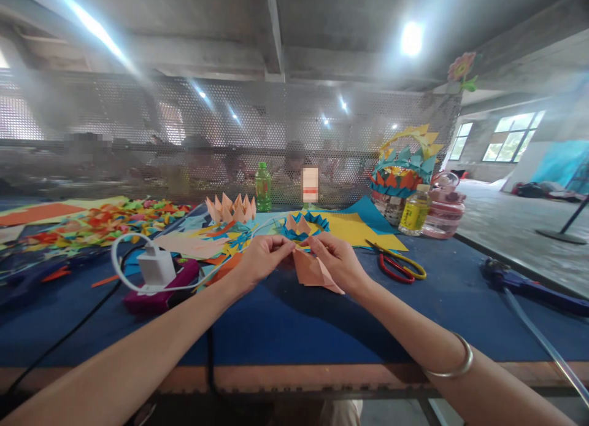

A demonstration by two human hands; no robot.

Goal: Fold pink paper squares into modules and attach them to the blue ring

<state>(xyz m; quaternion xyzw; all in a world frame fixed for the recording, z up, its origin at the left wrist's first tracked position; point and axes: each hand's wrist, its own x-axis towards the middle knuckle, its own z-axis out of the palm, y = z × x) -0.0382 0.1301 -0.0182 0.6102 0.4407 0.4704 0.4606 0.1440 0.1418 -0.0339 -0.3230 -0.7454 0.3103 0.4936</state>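
Between my hands, over the blue tabletop, hangs a folded peach paper strip point(313, 271). My left hand point(265, 259) pinches its upper left corner with thumb and forefinger. My right hand point(335, 257) is closed on the top edge, and the lower part fans out beneath it. Just behind the hands lies a ring of folded blue paper points point(289, 226) with a few peach points point(299, 224) in it. Farther left stands a crown of folded peach points point(230, 209). Red and yellow handled scissors point(402, 267) lie to the right of my right hand.
A white charger point(156, 267) sits in a purple power strip point(177, 291) at left. Paper scraps point(115, 220) heap behind it. Yellow sheets point(363, 226), a green bottle point(263, 189), a yellow-labelled bottle point(414, 212) and a pink jug point(444, 214) stand beyond. A glue gun point(529, 285) lies right.
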